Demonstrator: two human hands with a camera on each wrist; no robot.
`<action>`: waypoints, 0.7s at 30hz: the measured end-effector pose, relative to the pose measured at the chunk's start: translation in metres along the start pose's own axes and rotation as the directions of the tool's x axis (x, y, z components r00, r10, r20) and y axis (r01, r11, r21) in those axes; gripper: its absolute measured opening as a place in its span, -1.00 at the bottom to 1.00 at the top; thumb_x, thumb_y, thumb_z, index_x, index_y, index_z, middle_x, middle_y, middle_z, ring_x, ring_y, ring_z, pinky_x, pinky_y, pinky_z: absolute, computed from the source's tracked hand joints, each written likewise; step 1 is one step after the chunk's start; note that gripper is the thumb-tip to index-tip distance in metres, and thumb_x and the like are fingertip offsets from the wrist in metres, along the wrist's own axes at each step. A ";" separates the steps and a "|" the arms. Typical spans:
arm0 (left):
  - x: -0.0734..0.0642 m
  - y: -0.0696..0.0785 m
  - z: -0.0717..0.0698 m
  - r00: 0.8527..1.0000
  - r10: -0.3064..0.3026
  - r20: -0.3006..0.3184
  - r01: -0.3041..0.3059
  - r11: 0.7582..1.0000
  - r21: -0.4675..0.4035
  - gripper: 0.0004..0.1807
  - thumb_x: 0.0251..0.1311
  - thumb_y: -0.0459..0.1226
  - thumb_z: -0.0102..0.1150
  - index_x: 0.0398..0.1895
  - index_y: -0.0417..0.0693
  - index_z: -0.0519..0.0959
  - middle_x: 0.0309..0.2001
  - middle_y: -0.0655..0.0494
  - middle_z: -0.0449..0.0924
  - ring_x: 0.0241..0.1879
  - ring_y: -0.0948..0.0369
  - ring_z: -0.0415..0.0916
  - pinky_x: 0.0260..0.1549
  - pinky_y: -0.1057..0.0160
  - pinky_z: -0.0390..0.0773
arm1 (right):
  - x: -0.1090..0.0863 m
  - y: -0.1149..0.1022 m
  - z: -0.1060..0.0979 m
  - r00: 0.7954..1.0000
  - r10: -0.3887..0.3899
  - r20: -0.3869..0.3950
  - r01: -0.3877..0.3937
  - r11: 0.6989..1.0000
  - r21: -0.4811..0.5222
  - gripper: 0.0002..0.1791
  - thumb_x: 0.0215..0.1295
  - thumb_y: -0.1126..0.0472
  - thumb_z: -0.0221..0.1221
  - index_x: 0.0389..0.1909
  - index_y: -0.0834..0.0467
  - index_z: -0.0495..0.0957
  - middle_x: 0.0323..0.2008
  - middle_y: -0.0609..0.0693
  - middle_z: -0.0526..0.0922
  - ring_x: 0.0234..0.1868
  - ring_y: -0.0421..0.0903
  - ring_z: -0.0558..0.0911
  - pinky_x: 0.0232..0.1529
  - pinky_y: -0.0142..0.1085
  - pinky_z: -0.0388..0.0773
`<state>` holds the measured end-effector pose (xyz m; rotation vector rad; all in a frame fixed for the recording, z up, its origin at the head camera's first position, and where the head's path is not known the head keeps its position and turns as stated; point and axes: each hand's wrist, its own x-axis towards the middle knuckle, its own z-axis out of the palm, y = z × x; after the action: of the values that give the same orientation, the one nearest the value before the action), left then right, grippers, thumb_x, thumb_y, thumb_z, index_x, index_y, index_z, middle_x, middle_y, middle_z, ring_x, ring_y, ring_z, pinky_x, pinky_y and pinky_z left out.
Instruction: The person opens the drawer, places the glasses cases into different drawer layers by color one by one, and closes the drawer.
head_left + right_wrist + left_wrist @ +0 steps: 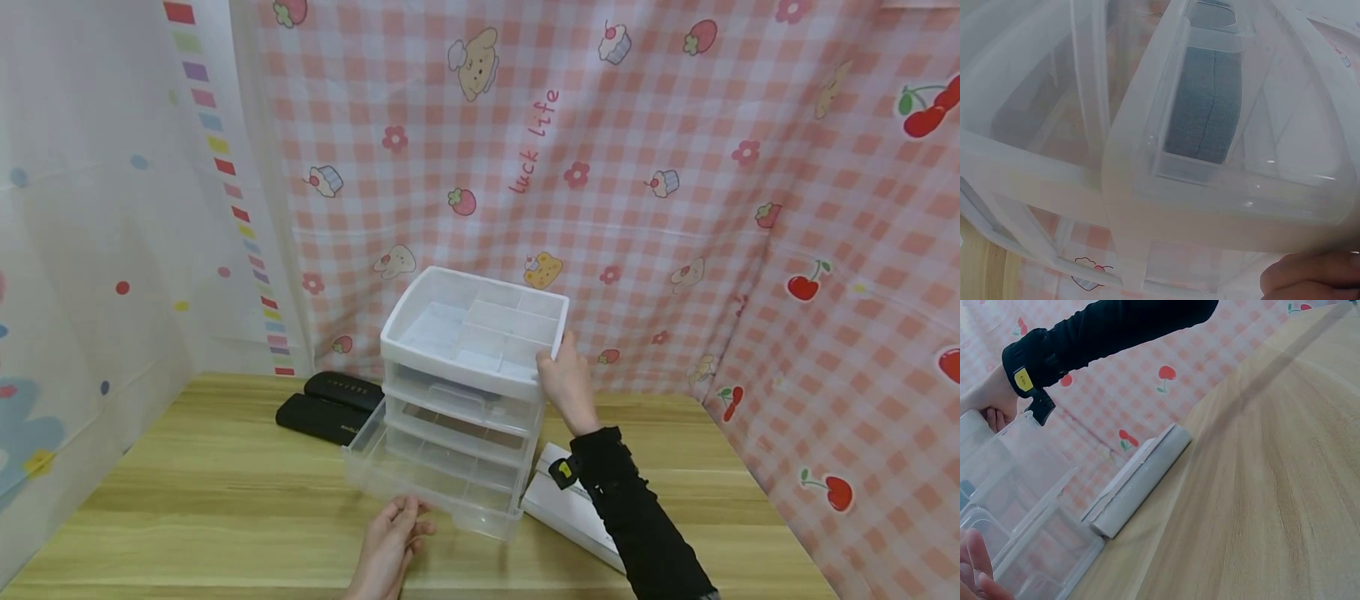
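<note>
Tabletop (pixel 225 508) beneath drawer unit (pixel 453 377), long axis upright, front nearward

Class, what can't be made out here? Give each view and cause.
- Head: part of the white box, hidden by the right sleeve.
- Head: lettering on the front black case, too small.
- Left wrist: most of the left hand, cut off at the lower-left corner.
- Right wrist: most of the right hand, cut off at the lower-right corner.

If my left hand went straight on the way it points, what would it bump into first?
Your left hand would probably meet the pulled-out clear drawer first; whether they already touch is unclear.
</note>
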<state>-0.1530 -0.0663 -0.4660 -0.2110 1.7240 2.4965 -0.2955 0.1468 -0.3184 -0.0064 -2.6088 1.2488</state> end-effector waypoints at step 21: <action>0.031 0.045 -0.105 0.961 -0.065 0.268 -0.152 0.686 0.712 -0.74 0.16 -0.39 0.17 -0.19 -0.50 0.49 -0.38 0.02 0.59 -0.44 0.26 0.45 -0.54 0.39 0.43 | 0.001 0.003 0.002 1.000 -0.025 -0.011 0.025 1.000 -0.005 -0.42 0.32 0.13 -0.10 0.32 0.28 0.12 0.09 0.36 0.49 0.04 0.21 0.55 -0.03 0.07 0.51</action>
<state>-0.1846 -0.1802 -0.4662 0.2406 2.4194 1.5421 -0.2967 0.1478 -0.3218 0.0181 -2.5944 1.2309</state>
